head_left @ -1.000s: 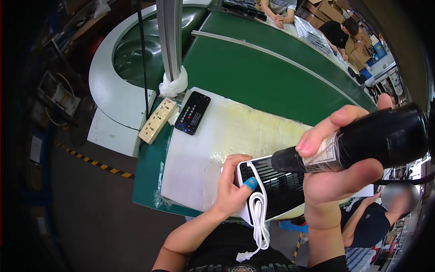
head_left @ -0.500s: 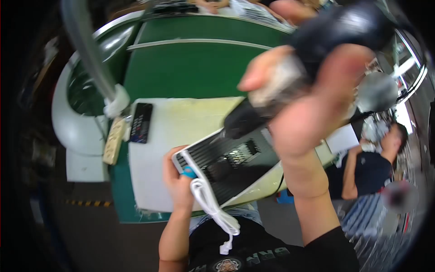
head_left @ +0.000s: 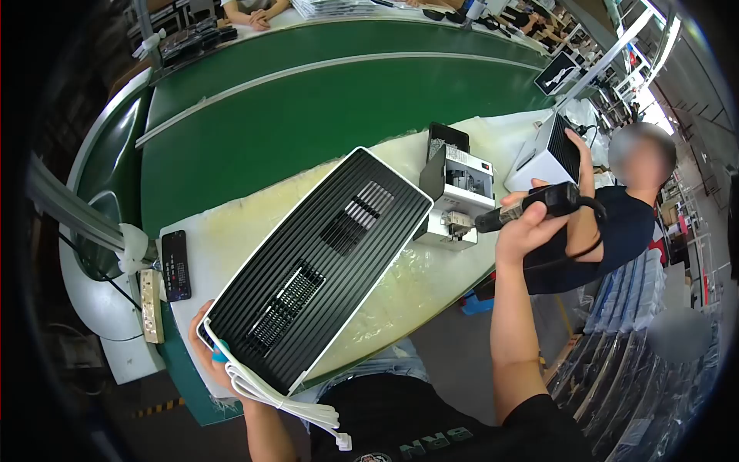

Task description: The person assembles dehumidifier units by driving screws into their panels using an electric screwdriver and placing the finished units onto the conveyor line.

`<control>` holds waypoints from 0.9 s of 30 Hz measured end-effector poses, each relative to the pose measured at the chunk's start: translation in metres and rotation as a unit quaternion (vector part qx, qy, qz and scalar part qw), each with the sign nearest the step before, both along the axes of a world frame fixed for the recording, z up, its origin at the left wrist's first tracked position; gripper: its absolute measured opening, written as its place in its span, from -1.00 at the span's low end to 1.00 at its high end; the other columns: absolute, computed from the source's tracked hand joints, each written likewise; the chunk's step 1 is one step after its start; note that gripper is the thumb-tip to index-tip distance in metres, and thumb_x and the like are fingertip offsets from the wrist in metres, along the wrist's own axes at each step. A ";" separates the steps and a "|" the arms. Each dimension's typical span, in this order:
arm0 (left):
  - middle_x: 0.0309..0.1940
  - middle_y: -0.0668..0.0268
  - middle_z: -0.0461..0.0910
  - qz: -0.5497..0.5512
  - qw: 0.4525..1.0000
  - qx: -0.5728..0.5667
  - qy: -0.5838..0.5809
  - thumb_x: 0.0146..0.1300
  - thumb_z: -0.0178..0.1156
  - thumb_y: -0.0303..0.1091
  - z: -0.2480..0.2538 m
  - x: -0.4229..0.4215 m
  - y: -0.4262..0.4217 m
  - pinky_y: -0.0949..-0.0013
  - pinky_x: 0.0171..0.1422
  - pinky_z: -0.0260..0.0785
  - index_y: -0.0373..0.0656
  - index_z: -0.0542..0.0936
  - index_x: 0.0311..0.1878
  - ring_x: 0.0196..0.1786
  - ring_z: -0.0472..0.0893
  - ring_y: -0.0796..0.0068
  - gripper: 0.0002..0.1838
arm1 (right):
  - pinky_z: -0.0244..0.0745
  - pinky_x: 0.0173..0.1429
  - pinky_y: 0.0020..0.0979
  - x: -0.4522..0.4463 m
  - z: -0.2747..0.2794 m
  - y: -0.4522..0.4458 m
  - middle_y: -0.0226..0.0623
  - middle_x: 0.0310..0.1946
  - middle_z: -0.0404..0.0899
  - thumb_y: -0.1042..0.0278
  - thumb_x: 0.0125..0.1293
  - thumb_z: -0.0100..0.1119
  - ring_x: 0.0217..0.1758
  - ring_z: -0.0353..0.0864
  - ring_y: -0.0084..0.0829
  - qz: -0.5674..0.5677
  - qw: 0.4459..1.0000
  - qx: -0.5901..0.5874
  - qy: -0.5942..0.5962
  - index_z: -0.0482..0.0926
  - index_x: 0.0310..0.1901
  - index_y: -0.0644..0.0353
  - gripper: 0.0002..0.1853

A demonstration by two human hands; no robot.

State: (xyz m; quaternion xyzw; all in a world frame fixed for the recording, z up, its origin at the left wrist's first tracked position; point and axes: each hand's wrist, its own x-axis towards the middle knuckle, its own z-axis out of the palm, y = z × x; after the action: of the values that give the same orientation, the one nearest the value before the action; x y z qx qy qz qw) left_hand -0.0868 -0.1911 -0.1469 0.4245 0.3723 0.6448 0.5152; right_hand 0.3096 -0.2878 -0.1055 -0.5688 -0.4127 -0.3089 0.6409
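A white appliance with a black slatted face (head_left: 312, 269) lies slanted on the pale mat (head_left: 254, 208). At its lower left end, my left hand (head_left: 212, 356) grips the edge, a blue wrap round one finger. A bundled white cord (head_left: 285, 400) hangs there beside that hand. My right hand (head_left: 527, 231) is closed round a black powered screwdriver (head_left: 539, 206), whose tip points left at a small metal-and-black device (head_left: 462, 185). An open black tray (head_left: 448, 137) of small parts stands behind that device.
A phone (head_left: 175, 266) and a power strip (head_left: 151, 306) lie at the mat's left. A metal post (head_left: 85, 212) rises nearby. The green belt (head_left: 346, 96) runs behind. On the right, a co-worker (head_left: 616, 223) holds another white appliance (head_left: 539, 162). More people's hands show at the far side.
The view has swung right. My right hand has carried the screwdriver off the appliance, over to the small device. My left hand still holds the appliance, whose slatted face now shows fully.
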 end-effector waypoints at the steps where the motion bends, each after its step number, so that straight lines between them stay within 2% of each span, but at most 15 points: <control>1: 0.07 0.08 0.45 -0.015 1.000 0.026 0.008 0.26 0.18 0.10 -0.002 -0.003 0.001 0.27 0.17 0.45 -0.35 0.34 0.19 0.03 0.55 0.28 -0.30 | 0.48 -0.43 -0.42 0.003 -0.007 0.002 -0.05 -0.09 0.46 0.01 0.50 -0.12 -0.52 0.58 -0.42 0.011 1.000 -0.010 -0.011 0.06 0.21 0.38 -0.43; 3: 0.07 0.08 0.45 -0.025 0.998 0.050 0.019 0.26 0.17 0.07 -0.005 -0.007 0.000 0.28 0.17 0.44 -0.35 0.34 0.19 0.04 0.55 0.28 -0.32 | 0.47 -0.40 -0.44 -0.002 -0.007 0.001 -0.06 -0.10 0.47 0.02 0.49 -0.11 -0.51 0.57 -0.44 0.029 0.999 -0.020 0.005 0.05 0.24 0.37 -0.42; 5: 0.07 0.07 0.46 -0.014 0.999 -0.003 0.037 0.26 0.14 0.02 -0.008 -0.007 -0.001 0.29 0.20 0.42 -0.35 0.35 0.19 0.07 0.54 0.27 -0.36 | 0.47 -0.40 -0.44 -0.015 0.003 0.003 -0.09 -0.11 0.48 0.02 0.49 -0.08 -0.53 0.56 -0.45 0.065 0.994 -0.062 0.057 0.05 0.25 0.37 -0.41; 6: 0.07 0.07 0.46 0.003 0.999 -0.003 0.045 0.23 0.12 -0.01 -0.018 -0.007 0.002 0.27 0.24 0.38 -0.35 0.37 0.18 0.10 0.52 0.26 -0.37 | 0.46 -0.41 -0.45 -0.023 0.012 0.003 -0.19 -0.25 0.52 0.04 0.47 -0.04 -0.55 0.53 -0.47 0.079 0.986 -0.060 0.132 0.21 0.19 0.38 -0.47; 7: 0.07 0.07 0.47 0.012 0.998 0.038 0.045 0.21 0.14 0.00 -0.022 -0.009 0.004 0.24 0.28 0.33 -0.35 0.39 0.16 0.12 0.50 0.26 -0.37 | 0.43 -0.42 -0.47 -0.033 0.024 0.007 -0.21 -0.30 0.50 0.01 0.47 -0.06 -0.57 0.50 -0.48 0.097 0.981 -0.050 0.163 0.23 0.16 0.38 -0.47; 10: 0.07 0.10 0.50 -0.002 0.997 0.009 0.077 0.07 0.15 -0.21 -0.013 -0.020 0.002 0.28 0.28 0.31 -0.34 0.41 0.15 0.13 0.49 0.31 -0.42 | 0.37 -0.44 -0.52 -0.082 0.078 0.021 -0.26 -0.46 0.43 -0.09 0.47 -0.15 -0.62 0.40 -0.50 0.205 0.957 0.012 0.203 0.28 0.06 0.37 -0.45; 11: 0.06 0.11 0.50 -0.011 0.999 -0.029 0.030 0.05 0.19 -0.30 -0.002 -0.017 -0.001 0.31 0.28 0.30 -0.34 0.41 0.15 0.12 0.49 0.33 -0.43 | 0.35 -0.45 -0.53 -0.105 0.102 0.024 -0.28 -0.51 0.41 -0.12 0.47 -0.18 -0.64 0.37 -0.51 0.258 0.943 0.041 0.206 0.30 0.03 0.37 -0.44; 15: 0.10 0.14 0.43 -0.059 0.997 0.001 -0.059 0.18 0.21 -0.35 -0.013 -0.020 0.000 0.34 0.27 0.28 -0.33 0.40 0.16 0.13 0.45 0.36 -0.51 | 0.27 -0.48 -0.59 -0.223 0.169 0.064 -0.36 -0.71 0.32 -0.25 0.47 -0.30 -0.72 0.25 -0.54 0.419 0.863 0.142 0.244 0.38 -0.10 0.37 -0.34; 16: 0.07 0.15 0.43 -0.065 0.996 0.007 -0.064 0.17 0.21 -0.39 -0.013 -0.021 0.000 0.34 0.26 0.27 -0.34 0.39 0.16 0.11 0.46 0.37 -0.52 | 0.29 -0.48 -0.59 -0.255 0.174 0.078 -0.33 -0.68 0.33 -0.30 0.43 -0.26 -0.71 0.28 -0.53 0.325 0.923 0.102 0.180 0.36 -0.08 0.38 -0.31; 18: 0.00 0.16 0.42 -0.071 0.994 0.011 -0.076 0.16 0.20 -0.44 -0.009 -0.018 0.001 0.37 0.22 0.29 -0.32 0.39 0.16 0.07 0.46 0.38 -0.52 | 0.32 -0.48 -0.59 -0.280 0.179 0.095 -0.31 -0.65 0.34 -0.34 0.40 -0.22 -0.70 0.31 -0.52 0.233 0.965 0.059 0.106 0.34 -0.05 0.39 -0.28; 19: 0.14 0.10 0.43 -0.076 0.995 0.015 -0.055 0.22 0.26 -0.27 -0.014 -0.019 0.001 0.31 0.30 0.27 -0.33 0.36 0.18 0.17 0.46 0.34 -0.46 | 0.43 -0.45 -0.48 -0.288 0.172 0.100 -0.12 -0.32 0.42 -0.29 0.40 -0.18 -0.69 0.35 -0.45 0.395 0.907 0.053 0.137 0.18 0.09 0.44 -0.25; 22: 0.11 0.13 0.42 -0.085 0.995 0.036 -0.022 0.22 0.24 -0.29 -0.021 -0.021 0.003 0.35 0.26 0.28 -0.32 0.37 0.17 0.14 0.45 0.37 -0.49 | 0.41 -0.49 -0.44 -0.318 0.157 0.120 -0.09 0.04 0.39 -0.33 0.39 -0.16 -0.54 0.42 -0.50 0.493 0.862 -0.023 0.117 0.08 0.32 0.30 -0.20; 25: 0.07 0.18 0.46 -0.074 0.996 0.047 0.017 0.18 0.26 -0.30 -0.021 -0.023 0.004 0.27 0.45 0.03 -0.28 0.40 0.15 0.12 0.46 0.40 -0.50 | 0.43 -0.49 -0.45 -0.332 0.145 0.131 -0.10 0.08 0.37 -0.35 0.38 -0.16 -0.55 0.44 -0.50 0.517 0.847 -0.062 0.105 0.06 0.33 0.29 -0.17; 26: 0.05 0.21 0.48 -0.063 0.995 0.055 0.059 0.15 0.27 -0.30 -0.022 -0.024 0.005 0.19 0.54 -0.19 -0.27 0.42 0.15 0.12 0.46 0.40 -0.49 | 0.43 -0.49 -0.46 -0.336 0.143 0.133 -0.11 0.08 0.37 -0.35 0.38 -0.16 -0.55 0.44 -0.49 0.526 0.841 -0.070 0.105 0.06 0.33 0.29 -0.17; 27: 0.04 0.22 0.49 -0.054 0.994 0.061 0.074 0.15 0.26 -0.28 -0.022 -0.024 0.005 0.11 0.56 -0.26 -0.26 0.41 0.16 0.16 0.46 0.38 -0.48 | 0.44 -0.49 -0.46 -0.339 0.142 0.135 -0.11 0.09 0.37 -0.36 0.37 -0.16 -0.55 0.45 -0.49 0.535 0.835 -0.078 0.106 0.06 0.34 0.29 -0.16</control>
State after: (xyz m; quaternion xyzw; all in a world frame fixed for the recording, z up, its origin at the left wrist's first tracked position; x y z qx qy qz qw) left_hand -0.1111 -0.1857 -0.1685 0.5206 0.3460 0.6047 0.4936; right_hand -0.0294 -0.1527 0.0360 -0.3368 -0.6045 0.1773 0.6998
